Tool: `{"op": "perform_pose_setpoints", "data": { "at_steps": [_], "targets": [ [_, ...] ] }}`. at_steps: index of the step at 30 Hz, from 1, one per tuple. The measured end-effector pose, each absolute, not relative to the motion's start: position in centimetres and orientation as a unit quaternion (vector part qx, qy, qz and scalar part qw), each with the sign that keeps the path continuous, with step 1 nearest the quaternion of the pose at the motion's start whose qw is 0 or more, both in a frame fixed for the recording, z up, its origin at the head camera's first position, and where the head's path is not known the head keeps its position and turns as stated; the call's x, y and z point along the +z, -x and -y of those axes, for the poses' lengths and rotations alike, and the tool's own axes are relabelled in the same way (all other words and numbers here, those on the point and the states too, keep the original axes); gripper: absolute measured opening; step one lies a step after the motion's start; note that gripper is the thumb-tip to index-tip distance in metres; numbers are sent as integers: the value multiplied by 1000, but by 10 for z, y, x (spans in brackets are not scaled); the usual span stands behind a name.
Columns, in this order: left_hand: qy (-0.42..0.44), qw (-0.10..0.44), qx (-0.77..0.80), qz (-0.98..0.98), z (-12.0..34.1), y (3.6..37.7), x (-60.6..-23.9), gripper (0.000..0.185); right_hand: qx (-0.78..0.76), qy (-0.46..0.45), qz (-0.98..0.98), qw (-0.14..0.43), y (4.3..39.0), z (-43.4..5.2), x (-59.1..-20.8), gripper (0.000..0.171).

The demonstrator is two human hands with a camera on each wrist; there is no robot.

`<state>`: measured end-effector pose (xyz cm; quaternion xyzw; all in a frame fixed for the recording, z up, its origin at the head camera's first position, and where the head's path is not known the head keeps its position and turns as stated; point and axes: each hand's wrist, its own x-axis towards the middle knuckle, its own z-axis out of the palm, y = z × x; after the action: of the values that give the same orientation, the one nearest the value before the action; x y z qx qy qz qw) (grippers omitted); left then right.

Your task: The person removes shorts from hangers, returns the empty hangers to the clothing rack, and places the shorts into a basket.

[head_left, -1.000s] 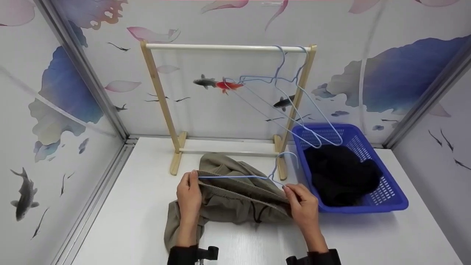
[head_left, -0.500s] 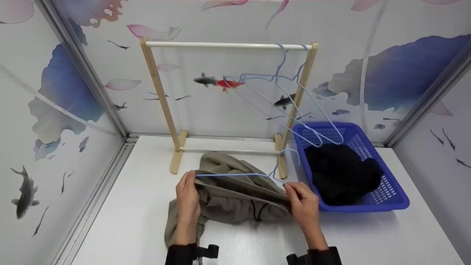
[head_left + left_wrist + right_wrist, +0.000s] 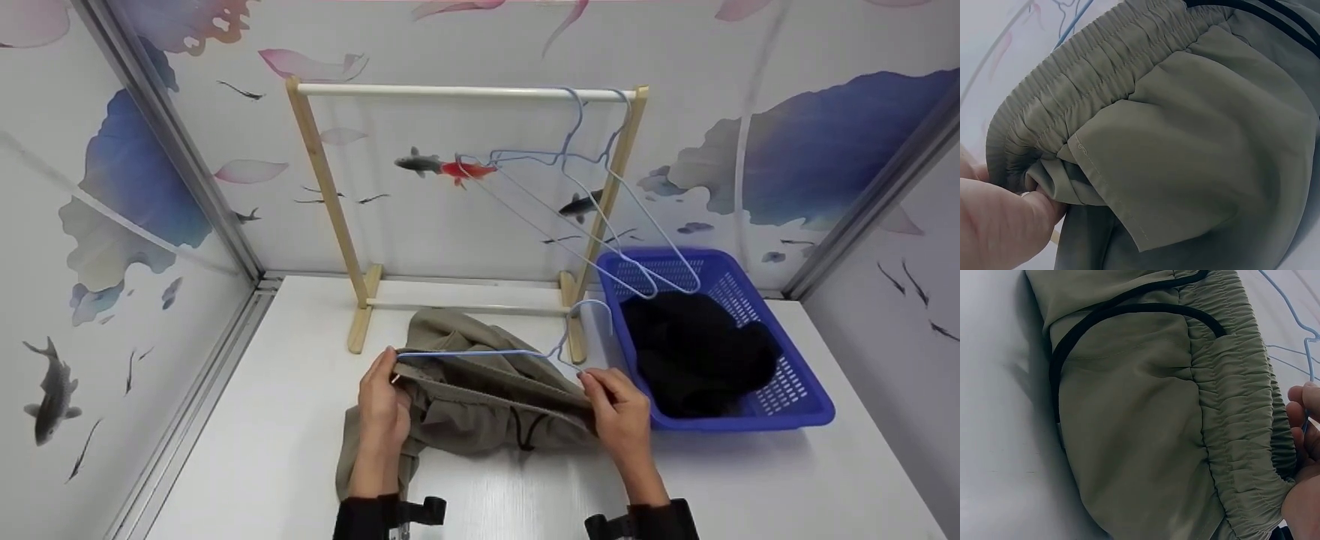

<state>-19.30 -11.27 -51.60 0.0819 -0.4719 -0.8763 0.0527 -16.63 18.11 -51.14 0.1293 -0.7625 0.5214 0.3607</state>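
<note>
Olive-green drawstring pants [image 3: 487, 427] lie on the table, their elastic waistband [image 3: 1235, 399] stretched between both hands and gaping upward. A blue wire clothes hanger [image 3: 480, 352] spans the waistband opening, hook up and toward the right. My left hand [image 3: 384, 405] grips the waistband's left end, where the hanger's left end reaches the fingers. In the left wrist view, the thumb presses into folded fabric. At the other end my right hand [image 3: 621, 412] pinches the hanger's right arm and holds the waistband's right end. Black drawstring loops [image 3: 1129, 309] hang from the front.
Behind the pants stands a wooden clothes rack [image 3: 322, 180] with a white rail [image 3: 450, 91]. Two blue hangers [image 3: 570, 159] hang at its right end, their lower corners over a blue plastic basket [image 3: 806, 405]. Black clothing [image 3: 697, 352] lies in the basket.
The hanger's left arm has risen slightly along the waistband opening. My left hand has shifted its fingers a little at the waistband's end. The right hand stays nearly in place.
</note>
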Motion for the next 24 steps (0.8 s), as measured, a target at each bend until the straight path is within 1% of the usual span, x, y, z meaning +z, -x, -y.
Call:
{"op": "perform_pose_setpoints", "data": {
  "at_steps": [2,5,9,16,20,24],
  "targets": [
    [-76,41,-885,457,114,192,-518,57,526,-126,761,358,166,-181,-512,13],
    [-76,27,-897,434,114,193,-519,60,533,-120,759,354,166,-180,-512,13],
    [-84,13,-912,402,115,195,-523,56,537,-123,756,354,167,-179,-512,13],
    [-63,-18,-923,379,115,198,-531,63,531,-149,750,364,169,-180,-514,16],
    [-38,-27,-914,404,117,197,-532,58,527,-154,753,364,171,-180,-513,16],
    [-19,-30,-904,426,119,195,-533,49,532,-156,751,358,173,-181,-511,15]
  ]
}}
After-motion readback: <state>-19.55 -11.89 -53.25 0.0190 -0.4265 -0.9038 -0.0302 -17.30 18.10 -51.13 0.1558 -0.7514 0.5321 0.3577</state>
